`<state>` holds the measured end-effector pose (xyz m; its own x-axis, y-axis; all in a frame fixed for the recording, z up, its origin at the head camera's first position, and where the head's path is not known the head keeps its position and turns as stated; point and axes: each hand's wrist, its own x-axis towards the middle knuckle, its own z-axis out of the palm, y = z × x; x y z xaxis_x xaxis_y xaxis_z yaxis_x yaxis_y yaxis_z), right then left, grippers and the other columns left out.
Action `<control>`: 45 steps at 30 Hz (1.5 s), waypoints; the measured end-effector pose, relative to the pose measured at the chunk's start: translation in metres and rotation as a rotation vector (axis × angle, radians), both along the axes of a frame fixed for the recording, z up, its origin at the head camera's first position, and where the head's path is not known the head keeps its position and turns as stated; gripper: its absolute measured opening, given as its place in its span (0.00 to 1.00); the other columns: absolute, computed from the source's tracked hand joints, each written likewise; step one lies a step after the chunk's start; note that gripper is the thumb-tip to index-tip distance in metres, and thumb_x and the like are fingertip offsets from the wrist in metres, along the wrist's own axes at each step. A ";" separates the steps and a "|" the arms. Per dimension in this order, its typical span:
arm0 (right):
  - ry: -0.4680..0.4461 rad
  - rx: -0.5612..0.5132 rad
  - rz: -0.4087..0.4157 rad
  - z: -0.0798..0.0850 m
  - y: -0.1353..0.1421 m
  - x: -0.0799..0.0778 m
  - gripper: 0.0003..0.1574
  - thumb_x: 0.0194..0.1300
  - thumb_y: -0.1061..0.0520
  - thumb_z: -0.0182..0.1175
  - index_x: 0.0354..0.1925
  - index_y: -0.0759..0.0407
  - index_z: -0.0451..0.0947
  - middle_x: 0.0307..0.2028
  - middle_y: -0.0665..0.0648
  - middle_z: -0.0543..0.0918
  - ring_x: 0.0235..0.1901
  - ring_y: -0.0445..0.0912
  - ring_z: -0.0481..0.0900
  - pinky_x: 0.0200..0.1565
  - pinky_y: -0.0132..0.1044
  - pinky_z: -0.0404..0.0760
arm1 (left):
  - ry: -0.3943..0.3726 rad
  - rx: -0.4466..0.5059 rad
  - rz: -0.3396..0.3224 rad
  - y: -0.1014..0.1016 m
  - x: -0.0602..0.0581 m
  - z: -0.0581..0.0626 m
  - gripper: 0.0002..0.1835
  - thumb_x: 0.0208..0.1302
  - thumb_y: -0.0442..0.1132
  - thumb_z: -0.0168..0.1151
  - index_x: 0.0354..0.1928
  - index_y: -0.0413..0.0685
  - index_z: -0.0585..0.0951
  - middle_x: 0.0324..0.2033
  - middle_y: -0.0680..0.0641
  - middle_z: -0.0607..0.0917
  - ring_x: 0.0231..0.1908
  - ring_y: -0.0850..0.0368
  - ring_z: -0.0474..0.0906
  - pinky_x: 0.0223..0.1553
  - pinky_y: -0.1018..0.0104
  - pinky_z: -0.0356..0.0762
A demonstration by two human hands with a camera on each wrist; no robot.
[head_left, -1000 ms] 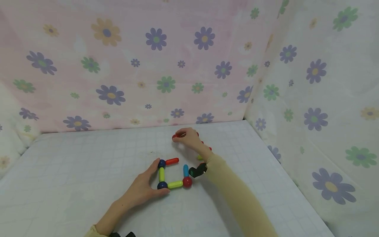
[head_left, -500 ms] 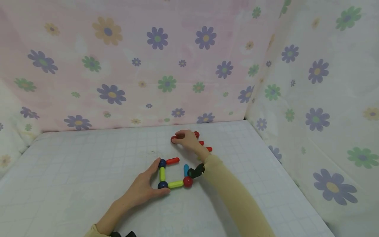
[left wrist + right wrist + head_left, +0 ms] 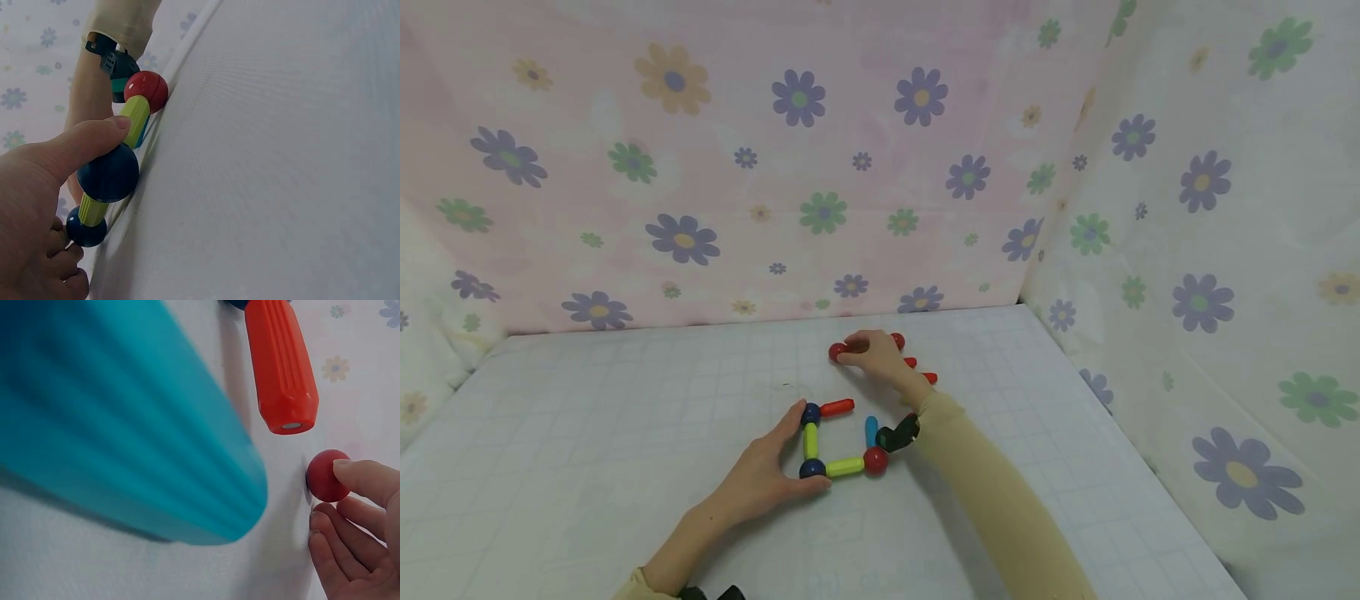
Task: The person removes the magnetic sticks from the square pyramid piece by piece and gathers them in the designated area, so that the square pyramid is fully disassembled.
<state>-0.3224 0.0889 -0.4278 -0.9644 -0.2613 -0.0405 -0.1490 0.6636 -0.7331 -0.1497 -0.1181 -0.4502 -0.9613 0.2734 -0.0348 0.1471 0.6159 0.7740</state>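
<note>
A partly joined frame of magnetic building rods and balls lies on the table: two dark blue balls (image 3: 812, 469), two yellow-green rods (image 3: 846, 467), a red ball (image 3: 876, 461), a blue rod (image 3: 871, 428) and a red rod (image 3: 837, 407). My left hand (image 3: 758, 479) holds its left side, thumb at the near blue ball and fingers at the far one. In the left wrist view the thumb (image 3: 100, 140) lies over a yellow-green rod. Farther back, my right hand (image 3: 876, 357) pinches a separate red ball (image 3: 326, 475) between thumb and fingers, at the table surface.
Behind the right hand sit another red ball (image 3: 898, 341) and red rods (image 3: 930, 377), partly covered by the hand and wrist. The white table (image 3: 625, 417) meets flowered cloth (image 3: 745, 208) at the back and right. A dark wrist device (image 3: 898, 434) overhangs the blue rod.
My right hand, with the red ball, has shifted slightly left and nearer, uncovering more of the red ball and rods behind it. The left hand and the frame keep their place.
</note>
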 end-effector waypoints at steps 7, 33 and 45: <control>0.013 -0.004 0.014 -0.001 0.001 0.000 0.25 0.66 0.50 0.67 0.58 0.57 0.80 0.51 0.55 0.85 0.51 0.49 0.80 0.57 0.42 0.80 | -0.002 -0.007 0.004 0.001 0.000 0.000 0.62 0.48 0.62 0.77 0.80 0.57 0.51 0.77 0.46 0.59 0.75 0.44 0.57 0.69 0.40 0.63; 0.041 -0.093 -0.010 0.013 0.022 0.028 0.26 0.65 0.56 0.68 0.59 0.62 0.78 0.54 0.59 0.84 0.55 0.52 0.81 0.59 0.45 0.81 | -0.012 -0.012 0.007 0.001 0.000 0.000 0.61 0.48 0.62 0.77 0.80 0.55 0.52 0.76 0.45 0.60 0.75 0.43 0.57 0.69 0.39 0.64; 0.104 -0.135 0.055 0.021 0.045 0.072 0.23 0.64 0.59 0.68 0.56 0.64 0.80 0.52 0.62 0.85 0.51 0.51 0.84 0.56 0.43 0.83 | -0.003 -0.020 0.000 0.001 -0.001 0.001 0.61 0.49 0.61 0.77 0.80 0.54 0.52 0.76 0.45 0.60 0.75 0.44 0.57 0.69 0.40 0.64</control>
<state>-0.2501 0.1339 -0.4066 -0.9458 -0.3097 0.0979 -0.2620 0.5491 -0.7936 -0.1503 -0.1175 -0.4492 -0.9610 0.2730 -0.0434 0.1449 0.6315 0.7617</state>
